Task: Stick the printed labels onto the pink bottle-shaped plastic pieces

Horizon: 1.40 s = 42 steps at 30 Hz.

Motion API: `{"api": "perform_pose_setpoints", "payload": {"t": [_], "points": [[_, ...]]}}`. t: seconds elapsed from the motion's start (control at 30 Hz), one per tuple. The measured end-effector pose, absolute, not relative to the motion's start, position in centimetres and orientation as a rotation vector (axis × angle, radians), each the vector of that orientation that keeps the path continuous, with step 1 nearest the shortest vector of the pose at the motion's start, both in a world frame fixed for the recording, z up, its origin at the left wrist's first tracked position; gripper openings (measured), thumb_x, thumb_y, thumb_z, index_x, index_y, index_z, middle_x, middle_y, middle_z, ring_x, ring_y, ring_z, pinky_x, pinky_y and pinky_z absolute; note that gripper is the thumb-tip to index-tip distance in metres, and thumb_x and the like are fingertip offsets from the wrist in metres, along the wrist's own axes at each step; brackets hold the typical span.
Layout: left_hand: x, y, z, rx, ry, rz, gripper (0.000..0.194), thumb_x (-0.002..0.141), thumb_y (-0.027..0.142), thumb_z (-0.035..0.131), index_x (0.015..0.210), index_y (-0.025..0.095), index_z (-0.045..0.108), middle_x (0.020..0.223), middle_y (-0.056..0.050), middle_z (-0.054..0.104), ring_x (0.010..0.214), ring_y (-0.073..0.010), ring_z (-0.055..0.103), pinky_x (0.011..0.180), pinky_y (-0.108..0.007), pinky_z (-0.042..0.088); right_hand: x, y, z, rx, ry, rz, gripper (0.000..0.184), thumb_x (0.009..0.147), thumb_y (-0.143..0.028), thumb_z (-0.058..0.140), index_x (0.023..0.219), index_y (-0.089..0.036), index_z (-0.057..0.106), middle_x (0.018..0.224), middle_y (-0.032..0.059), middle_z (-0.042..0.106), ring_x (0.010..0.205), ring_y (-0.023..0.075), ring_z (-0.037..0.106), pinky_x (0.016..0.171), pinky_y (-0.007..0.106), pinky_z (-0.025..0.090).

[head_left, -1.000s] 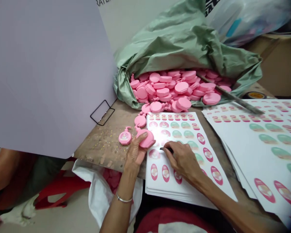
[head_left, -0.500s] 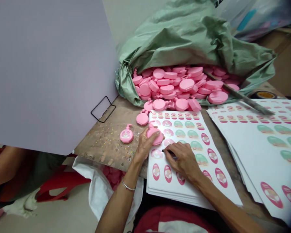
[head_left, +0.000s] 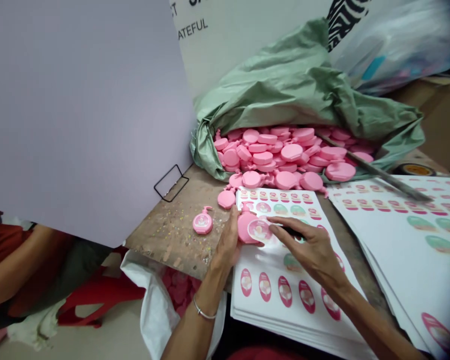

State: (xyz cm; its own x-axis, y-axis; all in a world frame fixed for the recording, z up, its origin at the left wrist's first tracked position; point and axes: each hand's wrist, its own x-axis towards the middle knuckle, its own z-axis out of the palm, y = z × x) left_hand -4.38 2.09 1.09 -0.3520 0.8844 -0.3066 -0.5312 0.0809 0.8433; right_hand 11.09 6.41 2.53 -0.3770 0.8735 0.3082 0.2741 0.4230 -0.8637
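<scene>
A pink toy pump bottle (head_left: 243, 227) is gripped in my left hand (head_left: 227, 242), its flat face turned up. Between the thumb and finger of my right hand (head_left: 311, 245) is the edge of a round pink sticker (head_left: 260, 229), which overlaps the bottle's face; whether it is stuck down I cannot tell. A thin dark tool (head_left: 294, 232) also sits in my right hand, its tip hidden. Below both hands lies a stack of sticker sheets (head_left: 258, 315). To the left stands a labelled pink bottle (head_left: 203, 223), and a plain pink bottle (head_left: 226, 199) lies behind.
A green sack (head_left: 262, 95) spills many pink bottles (head_left: 291, 152) at the back. A stick (head_left: 390, 180) lies across more sticker sheets (head_left: 401, 260) on the right. A grey panel (head_left: 86, 120) and black wire stand (head_left: 170, 183) are left, above a white sack (head_left: 153, 310) and another person's arm (head_left: 18, 260).
My right hand has lifted a round pink sticker off the sheet and brought it to the bottle. My left hand still holds the bottle. The view has tilted up.
</scene>
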Motion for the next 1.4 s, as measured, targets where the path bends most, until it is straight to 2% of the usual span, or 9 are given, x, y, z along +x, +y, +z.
{"api": "perform_pose_setpoints", "payload": {"t": [0.2, 0.43, 0.83, 0.93, 1.0, 1.13, 1.2, 1.27, 1.4], "points": [[-3.7, 1.8, 2.2, 0.415, 1.023, 1.420, 0.057, 0.088, 0.061, 0.044, 0.115, 0.014, 0.062, 0.097, -0.012, 0.071, 0.074, -0.0230, 0.071, 0.056, -0.033, 0.059, 10.9, 7.7, 3.3, -0.839, -2.015, 0.833, 0.018, 0.085, -0.035, 0.064, 0.094, -0.024, 0.074, 0.089, 0.0041, 0.074, 0.082, 0.0199, 0.066, 0.074, 0.035, 0.054], [-3.8, 1.7, 2.6, 0.431, 0.968, 1.378, 0.061, 0.091, 0.062, 0.036, 0.115, 0.013, 0.064, 0.094, -0.012, 0.072, 0.077, -0.0245, 0.072, 0.062, -0.037, 0.060, 11.3, 7.4, 4.2, -0.778, -2.134, 0.697, 0.018, 0.086, -0.031, 0.062, 0.098, -0.023, 0.073, 0.085, 0.0043, 0.073, 0.074, 0.0179, 0.063, 0.066, 0.034, 0.050], [-3.9, 1.9, 2.9, 0.401, 0.978, 1.350, 0.062, 0.096, 0.055, 0.026, 0.114, 0.010, 0.064, 0.093, -0.015, 0.072, 0.075, -0.0247, 0.072, 0.059, -0.036, 0.061, 11.4, 7.5, 4.2, -0.710, -2.206, 0.503, 0.016, 0.086, -0.027, 0.063, 0.096, -0.020, 0.073, 0.077, 0.0034, 0.070, 0.069, 0.0163, 0.061, 0.066, 0.032, 0.045], [-4.1, 1.8, 2.9, 0.433, 0.951, 1.345, 0.064, 0.092, 0.062, 0.032, 0.113, 0.010, 0.064, 0.093, -0.015, 0.072, 0.077, -0.0258, 0.071, 0.060, -0.037, 0.061, 11.5, 7.7, 4.1, -0.698, -2.211, 0.464, 0.015, 0.086, -0.027, 0.063, 0.095, -0.019, 0.072, 0.078, 0.0037, 0.070, 0.069, 0.0167, 0.061, 0.068, 0.033, 0.045], [-4.3, 1.5, 3.0, 0.496, 0.931, 1.339, 0.062, 0.087, 0.064, 0.046, 0.113, 0.010, 0.063, 0.096, -0.014, 0.071, 0.081, -0.0262, 0.070, 0.062, -0.037, 0.061, 11.5, 7.8, 4.1, -0.693, -2.218, 0.428, 0.016, 0.087, -0.028, 0.061, 0.094, -0.019, 0.072, 0.078, 0.0044, 0.071, 0.070, 0.0175, 0.062, 0.069, 0.033, 0.045], [-4.4, 0.8, 3.4, 0.675, 0.942, 1.307, 0.056, 0.068, 0.035, 0.081, 0.114, 0.013, 0.058, 0.102, -0.011, 0.067, 0.088, -0.0241, 0.068, 0.068, -0.035, 0.061, 11.3, 7.8, 3.9, -0.820, -2.236, 0.197, 0.028, 0.088, -0.040, 0.059, 0.097, -0.016, 0.071, 0.079, 0.0077, 0.071, 0.074, 0.0231, 0.064, 0.072, 0.040, 0.046], [-4.1, 0.3, 3.4, 0.704, 0.939, 1.292, 0.056, 0.065, 0.025, 0.082, 0.113, 0.014, 0.057, 0.102, -0.009, 0.065, 0.089, -0.0230, 0.067, 0.073, -0.036, 0.060, 10.9, 7.8, 3.4, -0.897, -2.194, 0.142, 0.044, 0.084, -0.050, 0.061, 0.108, -0.013, 0.067, 0.091, 0.0114, 0.071, 0.084, 0.0275, 0.065, 0.077, 0.043, 0.047], [-4.1, -0.2, 3.3, 0.709, 0.958, 1.290, 0.056, 0.066, 0.025, 0.081, 0.115, 0.015, 0.056, 0.104, -0.009, 0.065, 0.091, -0.0232, 0.066, 0.075, -0.038, 0.059, 10.6, 8.2, 2.6, -0.922, -2.151, 0.244, 0.059, 0.080, -0.057, 0.063, 0.118, -0.012, 0.061, 0.104, 0.0142, 0.070, 0.093, 0.0291, 0.065, 0.080, 0.043, 0.049], [-6.0, -2.1, 1.8, 0.742, 1.278, 1.299, 0.053, 0.078, 0.043, 0.069, 0.120, 0.016, 0.054, 0.093, -0.009, 0.068, 0.075, -0.0220, 0.067, 0.062, -0.033, 0.056, 10.2, 10.7, 0.6, -1.124, -2.132, 0.481, 0.058, 0.078, -0.057, 0.063, 0.120, -0.017, 0.058, 0.112, 0.0125, 0.069, 0.095, 0.0287, 0.066, 0.077, 0.042, 0.052]]}}
